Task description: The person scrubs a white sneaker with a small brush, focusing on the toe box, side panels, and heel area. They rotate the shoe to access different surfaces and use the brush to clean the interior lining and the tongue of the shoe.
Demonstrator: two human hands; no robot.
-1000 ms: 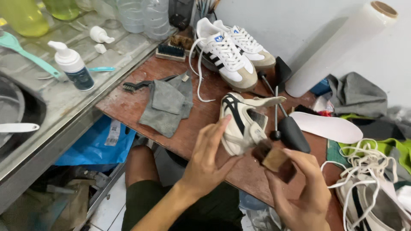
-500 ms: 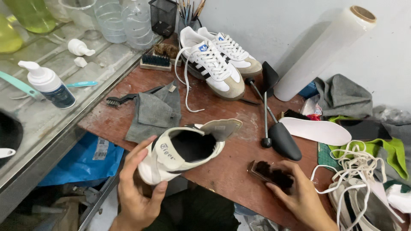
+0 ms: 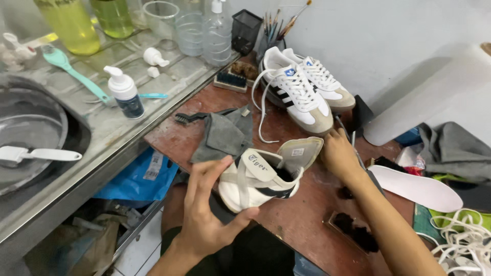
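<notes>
Left hand (image 3: 207, 204) fingers wrapped around heel of cream sneaker (image 3: 263, 179) held over table (image 3: 302, 214) edge; right hand (image 3: 340, 153) reaches behind tongue, fingers hidden, cannot tell; keep heel grip firm

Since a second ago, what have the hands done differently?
The right hand let go of the dark brush, now lying on the table, and reached up towards the shoe tree. The left hand still holds the cream shoe, turned heel-first. The white sneakers stayed put.
</notes>
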